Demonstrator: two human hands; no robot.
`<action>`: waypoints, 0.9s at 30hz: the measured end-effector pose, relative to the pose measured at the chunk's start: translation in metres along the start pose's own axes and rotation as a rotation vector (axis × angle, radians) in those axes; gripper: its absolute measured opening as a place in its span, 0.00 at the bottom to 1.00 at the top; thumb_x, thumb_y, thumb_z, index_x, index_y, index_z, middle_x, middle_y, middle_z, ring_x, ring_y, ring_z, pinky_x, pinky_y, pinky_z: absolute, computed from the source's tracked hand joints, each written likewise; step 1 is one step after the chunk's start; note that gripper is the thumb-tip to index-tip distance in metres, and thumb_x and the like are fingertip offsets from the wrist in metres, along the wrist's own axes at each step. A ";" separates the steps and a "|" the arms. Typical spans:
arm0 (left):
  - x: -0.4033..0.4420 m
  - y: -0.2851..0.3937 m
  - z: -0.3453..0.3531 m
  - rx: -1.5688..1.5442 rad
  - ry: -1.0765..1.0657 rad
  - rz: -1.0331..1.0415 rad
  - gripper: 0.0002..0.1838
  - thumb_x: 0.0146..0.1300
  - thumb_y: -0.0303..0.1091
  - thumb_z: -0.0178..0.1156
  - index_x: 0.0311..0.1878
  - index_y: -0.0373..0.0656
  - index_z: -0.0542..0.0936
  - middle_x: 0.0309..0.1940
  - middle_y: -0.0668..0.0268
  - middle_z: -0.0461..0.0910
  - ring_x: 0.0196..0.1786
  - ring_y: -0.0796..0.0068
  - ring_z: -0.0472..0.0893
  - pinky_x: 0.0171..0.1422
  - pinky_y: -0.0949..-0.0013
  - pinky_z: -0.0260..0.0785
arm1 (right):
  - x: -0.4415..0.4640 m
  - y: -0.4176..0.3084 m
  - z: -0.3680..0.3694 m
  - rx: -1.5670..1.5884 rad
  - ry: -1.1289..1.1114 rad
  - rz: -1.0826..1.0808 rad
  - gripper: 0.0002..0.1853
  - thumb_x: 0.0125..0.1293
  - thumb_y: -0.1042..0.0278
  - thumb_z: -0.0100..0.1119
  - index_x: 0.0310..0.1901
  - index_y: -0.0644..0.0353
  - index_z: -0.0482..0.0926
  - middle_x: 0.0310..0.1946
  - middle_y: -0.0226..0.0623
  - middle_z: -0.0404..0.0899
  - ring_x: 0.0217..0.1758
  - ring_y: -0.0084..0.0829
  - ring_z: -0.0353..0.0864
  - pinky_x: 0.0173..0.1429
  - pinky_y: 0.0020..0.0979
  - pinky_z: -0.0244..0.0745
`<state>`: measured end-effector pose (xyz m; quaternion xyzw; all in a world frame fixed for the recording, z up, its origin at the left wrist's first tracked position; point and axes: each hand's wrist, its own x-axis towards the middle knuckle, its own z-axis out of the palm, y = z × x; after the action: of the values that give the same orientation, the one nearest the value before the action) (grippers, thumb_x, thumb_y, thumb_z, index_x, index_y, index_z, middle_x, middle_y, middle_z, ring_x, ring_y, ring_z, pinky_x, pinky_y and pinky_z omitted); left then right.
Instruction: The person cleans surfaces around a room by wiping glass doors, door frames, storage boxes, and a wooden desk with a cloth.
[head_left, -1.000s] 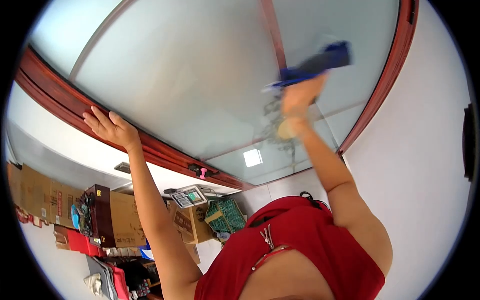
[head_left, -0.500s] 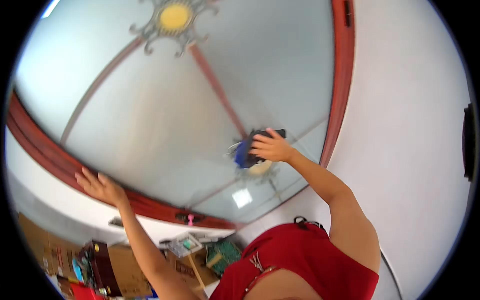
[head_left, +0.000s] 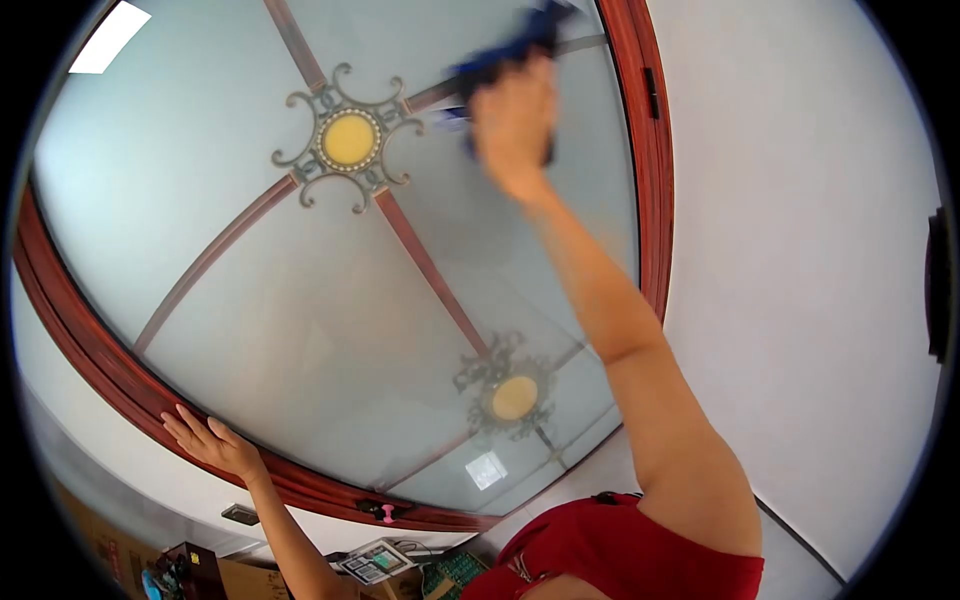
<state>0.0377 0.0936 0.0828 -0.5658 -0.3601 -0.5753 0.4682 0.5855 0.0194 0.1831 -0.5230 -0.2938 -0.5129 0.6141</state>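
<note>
A dark blue cloth point(head_left: 510, 50), blurred by motion, lies against the frosted glass panel point(head_left: 400, 300) high on the right. Pressing it to the glass is my right hand point(head_left: 515, 125), its arm stretched far up and its fingers partly hidden by blur. My left hand point(head_left: 212, 445) rests flat with fingers extended on the reddish-brown wooden frame point(head_left: 110, 345) at the lower left, holding nothing. Between the hands, the glass carries a scrolled ornament with a yellow centre point(head_left: 350, 142) and brown bars. Lower down is a second ornament point(head_left: 514, 397).
Below the frame are a pink-handled latch point(head_left: 388, 513), a wall switch point(head_left: 240, 514), a white-framed device point(head_left: 377, 562), a green circuit board point(head_left: 455, 573) and cardboard boxes point(head_left: 110, 545). A white wall point(head_left: 790, 250) runs along the right. Dark hinge point(head_left: 652, 93) on the frame's right side.
My right hand has swept the cloth upward across the glass, from the lower ornament to near the top. My left hand stays on the frame. The view has tilted up.
</note>
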 end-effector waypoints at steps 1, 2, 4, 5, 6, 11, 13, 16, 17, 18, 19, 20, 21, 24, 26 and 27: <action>0.001 0.000 0.000 -0.011 0.003 0.003 0.27 0.76 0.45 0.42 0.71 0.41 0.68 0.76 0.52 0.57 0.77 0.50 0.57 0.78 0.49 0.47 | 0.012 -0.044 -0.001 -0.061 -0.116 -0.168 0.25 0.61 0.55 0.57 0.53 0.66 0.77 0.67 0.57 0.64 0.75 0.54 0.55 0.76 0.54 0.48; 0.001 0.000 -0.001 -0.020 0.002 0.007 0.27 0.76 0.45 0.43 0.71 0.41 0.68 0.76 0.52 0.57 0.77 0.50 0.57 0.78 0.49 0.48 | 0.009 -0.090 0.004 0.190 -0.075 -0.216 0.26 0.59 0.56 0.60 0.57 0.61 0.75 0.68 0.54 0.64 0.76 0.53 0.54 0.75 0.56 0.48; 0.001 -0.001 -0.004 -0.029 -0.006 0.015 0.26 0.76 0.44 0.43 0.71 0.41 0.68 0.76 0.52 0.57 0.77 0.49 0.57 0.78 0.49 0.48 | 0.003 -0.166 -0.007 0.458 -0.177 -0.383 0.26 0.56 0.52 0.63 0.56 0.52 0.77 0.68 0.46 0.65 0.76 0.48 0.56 0.76 0.53 0.49; 0.000 -0.002 -0.003 -0.025 -0.009 0.017 0.26 0.76 0.43 0.44 0.71 0.41 0.69 0.76 0.52 0.57 0.77 0.49 0.57 0.78 0.49 0.48 | -0.005 -0.194 -0.010 0.490 -0.246 -0.548 0.26 0.58 0.51 0.62 0.57 0.51 0.77 0.69 0.45 0.65 0.76 0.47 0.55 0.77 0.53 0.47; 0.001 -0.003 -0.003 -0.021 -0.006 0.020 0.26 0.76 0.43 0.44 0.71 0.41 0.69 0.76 0.52 0.57 0.77 0.49 0.57 0.78 0.49 0.48 | -0.011 -0.213 -0.014 0.520 -0.310 -0.714 0.26 0.60 0.50 0.61 0.58 0.50 0.76 0.70 0.45 0.64 0.77 0.46 0.54 0.78 0.53 0.46; 0.001 -0.005 -0.004 -0.021 -0.008 0.031 0.25 0.75 0.41 0.45 0.71 0.43 0.69 0.76 0.53 0.57 0.77 0.49 0.57 0.78 0.49 0.48 | -0.003 -0.180 0.008 0.821 -0.397 -1.230 0.23 0.67 0.49 0.56 0.62 0.42 0.75 0.72 0.36 0.64 0.79 0.36 0.53 0.79 0.52 0.43; 0.002 -0.002 -0.006 -0.050 -0.015 0.021 0.26 0.73 0.36 0.47 0.73 0.46 0.67 0.77 0.56 0.55 0.78 0.53 0.54 0.80 0.52 0.44 | 0.043 -0.132 -0.005 0.645 -0.419 -1.142 0.23 0.66 0.53 0.58 0.63 0.41 0.75 0.72 0.34 0.64 0.78 0.35 0.57 0.76 0.52 0.50; 0.001 -0.002 -0.005 -0.027 -0.014 0.004 0.26 0.73 0.35 0.47 0.73 0.46 0.66 0.77 0.57 0.54 0.78 0.53 0.54 0.80 0.52 0.44 | 0.095 -0.033 -0.004 0.313 -0.300 -0.720 0.26 0.67 0.54 0.56 0.67 0.41 0.71 0.72 0.34 0.65 0.77 0.37 0.58 0.74 0.49 0.55; 0.001 -0.001 -0.005 -0.016 -0.011 0.000 0.26 0.73 0.35 0.46 0.74 0.47 0.65 0.78 0.57 0.54 0.78 0.54 0.54 0.80 0.51 0.43 | 0.106 0.005 0.000 0.211 -0.262 -0.572 0.27 0.68 0.54 0.53 0.69 0.41 0.68 0.73 0.34 0.63 0.78 0.36 0.56 0.74 0.49 0.55; 0.001 0.001 -0.005 -0.008 -0.014 -0.008 0.26 0.73 0.35 0.46 0.74 0.47 0.66 0.78 0.57 0.54 0.79 0.54 0.54 0.80 0.51 0.43 | 0.115 0.045 0.000 0.245 -0.205 -0.452 0.27 0.71 0.54 0.50 0.71 0.42 0.66 0.74 0.34 0.61 0.79 0.37 0.54 0.74 0.51 0.53; 0.001 0.003 -0.006 0.002 -0.019 -0.016 0.26 0.73 0.35 0.46 0.74 0.47 0.66 0.78 0.57 0.54 0.79 0.54 0.54 0.80 0.51 0.43 | 0.118 0.076 0.004 0.036 -0.150 -0.344 0.26 0.73 0.54 0.48 0.71 0.44 0.65 0.75 0.34 0.59 0.79 0.37 0.54 0.75 0.55 0.50; 0.001 0.004 -0.007 0.012 -0.025 -0.025 0.26 0.73 0.35 0.45 0.74 0.47 0.66 0.78 0.57 0.54 0.79 0.54 0.54 0.80 0.51 0.43 | 0.122 0.107 0.010 -0.018 -0.109 -0.295 0.26 0.74 0.53 0.44 0.73 0.45 0.63 0.76 0.35 0.55 0.80 0.38 0.51 0.76 0.58 0.46; 0.001 0.004 -0.007 -0.004 -0.027 -0.040 0.26 0.73 0.38 0.44 0.73 0.48 0.66 0.77 0.56 0.55 0.78 0.51 0.54 0.80 0.48 0.43 | 0.123 0.128 0.013 -0.014 -0.131 -0.175 0.27 0.74 0.51 0.43 0.73 0.45 0.63 0.77 0.36 0.54 0.80 0.39 0.50 0.76 0.58 0.45; 0.002 0.006 -0.007 -0.018 -0.024 -0.051 0.27 0.71 0.36 0.44 0.73 0.47 0.66 0.77 0.56 0.54 0.78 0.51 0.54 0.80 0.47 0.42 | 0.139 0.108 0.028 0.014 -0.124 0.202 0.29 0.73 0.47 0.40 0.73 0.45 0.62 0.77 0.38 0.52 0.81 0.42 0.47 0.76 0.59 0.44; -0.001 0.003 -0.007 0.010 -0.054 -0.069 0.28 0.70 0.35 0.45 0.73 0.46 0.66 0.78 0.56 0.53 0.79 0.51 0.53 0.80 0.46 0.41 | 0.155 0.060 0.036 0.047 -0.051 0.520 0.31 0.71 0.44 0.40 0.72 0.48 0.64 0.77 0.40 0.52 0.80 0.47 0.46 0.76 0.59 0.44; -0.001 0.003 -0.006 0.009 -0.056 -0.074 0.28 0.69 0.35 0.45 0.73 0.46 0.66 0.78 0.56 0.53 0.79 0.51 0.53 0.80 0.46 0.41 | 0.174 0.036 0.040 0.037 -0.108 0.586 0.31 0.71 0.45 0.40 0.71 0.51 0.65 0.76 0.43 0.53 0.80 0.48 0.46 0.76 0.58 0.45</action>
<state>0.0387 0.0870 0.0807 -0.5659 -0.3962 -0.5745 0.4390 0.6789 -0.0018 0.3378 -0.6008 -0.1721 -0.2795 0.7289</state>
